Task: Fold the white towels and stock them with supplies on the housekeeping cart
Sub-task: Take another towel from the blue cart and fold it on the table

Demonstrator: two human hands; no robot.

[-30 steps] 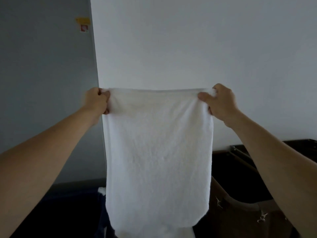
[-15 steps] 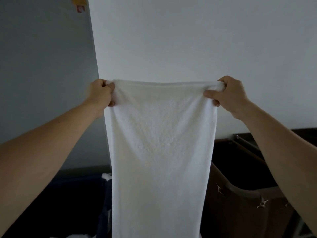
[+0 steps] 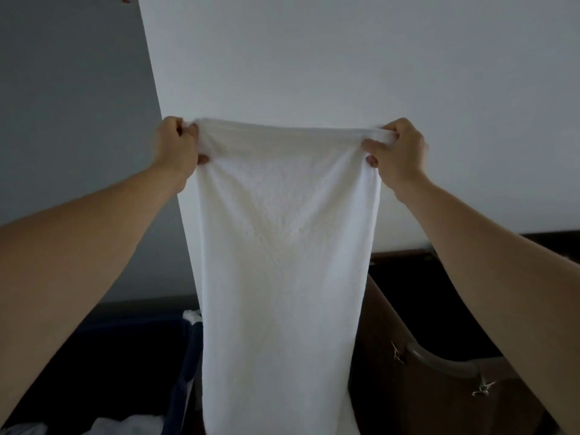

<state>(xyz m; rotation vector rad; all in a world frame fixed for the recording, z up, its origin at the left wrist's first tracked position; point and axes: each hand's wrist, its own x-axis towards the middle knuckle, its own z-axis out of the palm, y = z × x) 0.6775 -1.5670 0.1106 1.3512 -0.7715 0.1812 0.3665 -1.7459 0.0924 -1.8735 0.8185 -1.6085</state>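
White terry towel (image 3: 282,262) hangs full length before a pale wall (image 3: 345,58), its top corners pinched by the left hand (image 3: 177,149) and right hand (image 3: 397,150); folding seems barely begun, and more white cloth (image 3: 125,425) waits below, unstocked

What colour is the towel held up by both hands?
White, plain, with no pattern; the towel shows in the head view.

Big white wall (image 3: 345,58) straight ahead, grey wall (image 3: 62,120) on the left, the two meet in one long edge, dark strip (image 3: 141,304) along the grey wall's bottom, dim soft light, shadows down low.
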